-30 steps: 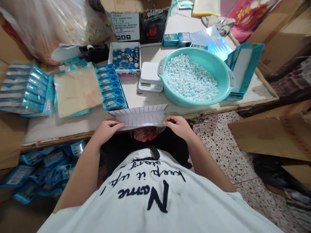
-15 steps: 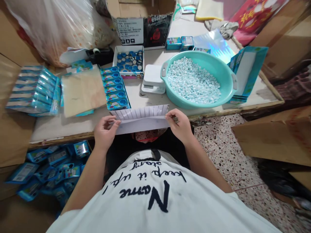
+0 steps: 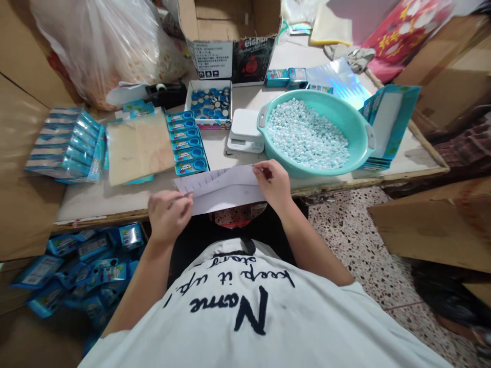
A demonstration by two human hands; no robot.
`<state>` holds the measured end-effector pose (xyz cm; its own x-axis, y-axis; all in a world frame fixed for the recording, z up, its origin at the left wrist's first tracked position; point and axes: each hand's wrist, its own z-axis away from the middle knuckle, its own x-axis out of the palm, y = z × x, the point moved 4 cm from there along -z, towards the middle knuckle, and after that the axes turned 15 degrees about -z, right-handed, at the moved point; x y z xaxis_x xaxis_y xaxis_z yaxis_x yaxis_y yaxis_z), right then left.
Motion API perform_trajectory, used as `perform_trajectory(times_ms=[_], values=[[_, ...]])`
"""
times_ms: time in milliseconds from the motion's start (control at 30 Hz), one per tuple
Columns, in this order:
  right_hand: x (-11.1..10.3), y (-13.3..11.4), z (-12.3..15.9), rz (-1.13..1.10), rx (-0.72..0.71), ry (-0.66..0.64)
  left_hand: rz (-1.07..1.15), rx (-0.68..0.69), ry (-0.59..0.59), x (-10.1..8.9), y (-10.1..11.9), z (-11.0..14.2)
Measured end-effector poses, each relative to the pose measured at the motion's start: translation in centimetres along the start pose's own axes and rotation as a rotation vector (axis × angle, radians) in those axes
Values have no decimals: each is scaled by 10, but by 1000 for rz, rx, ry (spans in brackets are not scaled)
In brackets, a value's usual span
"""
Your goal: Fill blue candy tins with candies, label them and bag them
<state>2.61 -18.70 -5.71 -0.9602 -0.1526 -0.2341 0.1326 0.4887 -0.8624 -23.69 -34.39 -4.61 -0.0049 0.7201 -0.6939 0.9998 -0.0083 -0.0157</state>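
A long white piece of card point(image 3: 226, 199), creased lengthwise with a row of dark slits or marks along its far flap, is stretched between both hands at the table's front edge. My left hand point(image 3: 169, 214) pinches its left end, fingers closed. At the other end my right hand point(image 3: 274, 185) grips the far right corner between thumb and fingers. Just beyond the card lies a row of blue printed boxes point(image 3: 191, 153) with round blue openings. A white kitchen scale point(image 3: 246, 125) and a turquoise basin point(image 3: 360, 156) of small pale tablets stand behind my right hand.
Blue caps fill a white tray point(image 3: 191, 105). Wrapped blue boxes point(image 3: 63, 143) and a beige sheet point(image 3: 140, 148) lie left. An open carton point(image 3: 213, 60) stands at the back, a blue display box point(image 3: 399, 122) at right. Loose blue boxes point(image 3: 92, 271) are heaped below the table's left side.
The right hand has moved left and slightly away from me, and the card's far flap now bends over on the right. The left hand has turned, still at the card's left end. The view has shifted slightly.
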Motion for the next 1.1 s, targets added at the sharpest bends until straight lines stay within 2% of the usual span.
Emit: perform_trajectory(times_ms=[67,133,233,333,467,700,767,833,933,1033,1100], values=[[0,-1,-1,3,-19,-27,58,192,-144,0,13,5],[-2,-3,0,0,-57,-75,96,275,-281,1,22,9],[-7,-3,4,5,-132,-172,76,297,-345,4,24,12],[-11,3,14,15,-144,-268,1,249,-401,11,16,16],[-13,12,26,20,-78,-305,45,242,-413,16,8,21],[-13,28,37,28,138,-202,210,206,-386,15,1,19],[-12,31,41,12,160,-168,214,178,-383,13,1,13],[-12,29,44,1,94,-80,192,136,-379,9,1,6],[-12,12,49,32,-106,30,119,44,-388,3,-1,-7],[-2,-11,48,151,-259,-90,89,-31,-436,2,-4,-17],[6,-24,44,232,-275,-231,88,-44,-454,2,-6,-21]])
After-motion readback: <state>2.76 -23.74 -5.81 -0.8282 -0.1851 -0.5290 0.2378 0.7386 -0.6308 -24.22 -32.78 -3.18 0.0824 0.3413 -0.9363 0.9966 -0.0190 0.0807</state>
